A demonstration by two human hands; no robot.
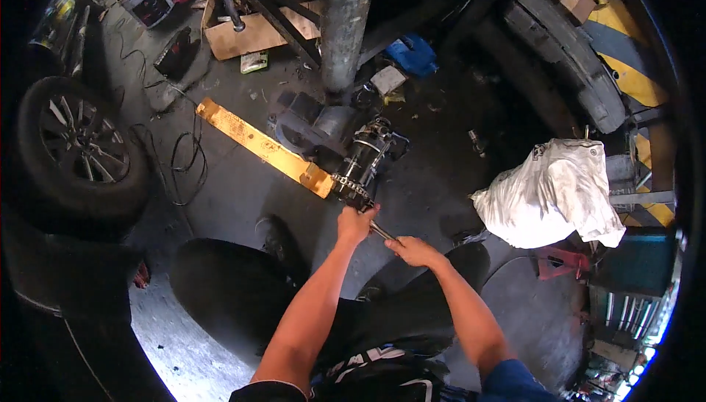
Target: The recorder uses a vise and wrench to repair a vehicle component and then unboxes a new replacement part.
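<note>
We judge the metal bar (pixel 382 232) stiff, fairly heavy, best held near its lower end, where our right hand (pixel 417 250) curls its fingers; our left hand's (pixel 357 224) we cannot tell.

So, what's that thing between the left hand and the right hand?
In the head view, a metal rod lies between the left hand and right hand.

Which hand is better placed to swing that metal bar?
Probably the right hand: it grips the metal bar farther out, while the left hand is right beside the dark mechanical unit.
</note>
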